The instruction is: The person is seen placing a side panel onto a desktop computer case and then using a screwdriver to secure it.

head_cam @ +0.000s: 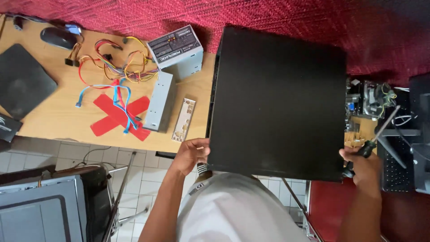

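Note:
A large black computer case (277, 98) lies flat on the wooden table (53, 112), its near edge over the table's front. My left hand (190, 154) grips the case's near left corner. My right hand (365, 168) is at the near right corner and holds a screwdriver (380, 132) with a dark handle, its shaft pointing up and away to the right.
On the table left of the case lie a grey power supply (177, 49) with coloured cables (116, 62), a grey drive (159, 103), a metal port plate (183, 120), a red tape cross (118, 117), a mouse (58, 38) and a black pad (22, 80). Circuit boards (369, 98) sit at right.

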